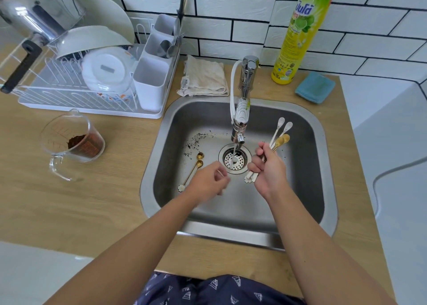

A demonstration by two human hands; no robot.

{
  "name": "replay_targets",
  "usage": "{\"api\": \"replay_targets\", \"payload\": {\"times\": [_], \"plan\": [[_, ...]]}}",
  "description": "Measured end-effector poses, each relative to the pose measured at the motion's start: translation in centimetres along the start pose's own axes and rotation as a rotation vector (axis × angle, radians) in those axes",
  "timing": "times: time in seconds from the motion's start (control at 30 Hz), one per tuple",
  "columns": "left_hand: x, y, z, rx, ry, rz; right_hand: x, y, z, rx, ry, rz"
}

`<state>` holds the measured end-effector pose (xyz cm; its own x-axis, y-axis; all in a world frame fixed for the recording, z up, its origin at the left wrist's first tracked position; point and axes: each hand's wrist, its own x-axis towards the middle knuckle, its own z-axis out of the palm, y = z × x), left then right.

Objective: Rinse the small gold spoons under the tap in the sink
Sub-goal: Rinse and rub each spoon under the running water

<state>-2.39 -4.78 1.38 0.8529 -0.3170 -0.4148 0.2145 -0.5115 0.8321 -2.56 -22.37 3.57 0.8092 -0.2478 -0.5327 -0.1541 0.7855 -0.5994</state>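
Observation:
My right hand (269,167) grips a bunch of several small gold spoons (280,135) right of the tap (241,120), bowls pointing away from me, flower-shaped handle ends sticking out below the fist. A thin stream of water (233,155) falls from the tap onto the drain strainer (235,160). Two more gold spoons (196,166) lie on the floor of the steel sink (307,189), left of the drain. My left hand (209,181) hovers over their handles with loosely curled fingers, holding nothing.
Dark specks dot the sink floor at the back left. A glass measuring jug (72,142) with brown grounds stands left of the sink. Behind are a dish rack (76,78), a folded cloth (204,77), a detergent bottle (298,36) and a blue sponge (315,86).

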Motion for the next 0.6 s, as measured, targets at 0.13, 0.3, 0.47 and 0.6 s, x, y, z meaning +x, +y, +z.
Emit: {"api": "replay_targets", "payload": {"times": [0.13,0.3,0.47,0.6], "plan": [[3.4,-3.0,-3.6,0.605,0.210,-0.074,-0.2,-0.1,-0.4,-0.011,0.001,0.030],[4.5,-4.6,-4.4,0.864,0.099,-0.216,-0.6,0.2,-0.5,-0.041,-0.006,0.052],[5.0,-4.1,-3.9,0.941,0.095,-0.273,-0.4,0.5,-0.8,-0.081,-0.014,0.065],[4.6,-4.0,-4.1,1.061,0.085,-0.256,-0.2,0.6,-1.1,-0.088,-0.019,0.065]]}}
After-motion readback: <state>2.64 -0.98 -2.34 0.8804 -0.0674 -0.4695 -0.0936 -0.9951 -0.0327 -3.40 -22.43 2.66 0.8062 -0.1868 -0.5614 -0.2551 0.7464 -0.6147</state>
